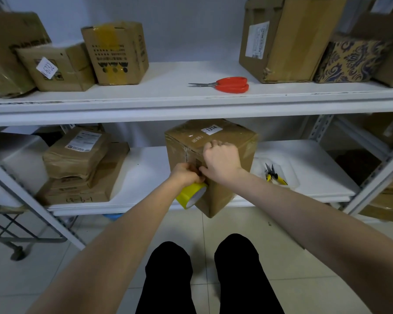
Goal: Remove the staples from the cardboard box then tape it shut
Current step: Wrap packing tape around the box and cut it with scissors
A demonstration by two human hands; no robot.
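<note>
A brown cardboard box (227, 137) with a white "1314" label sits tilted at the front edge of the lower shelf (145, 168), one corner hanging over it. My left hand (185, 174) grips a yellow tape roll (191, 196) against the box's near face. My right hand (221, 160) rests on that face with curled fingers, its thumb meeting the left hand at the seam. Clear tape shines along the box's top and edges.
Yellow-handled pliers (273, 176) lie on the lower shelf right of the box. Red-handled scissors (230, 85) lie on the upper shelf (168, 87) among other cardboard boxes. Stacked parcels (77, 164) stand to the left, a wire cart (14, 230) at far left. My legs are below.
</note>
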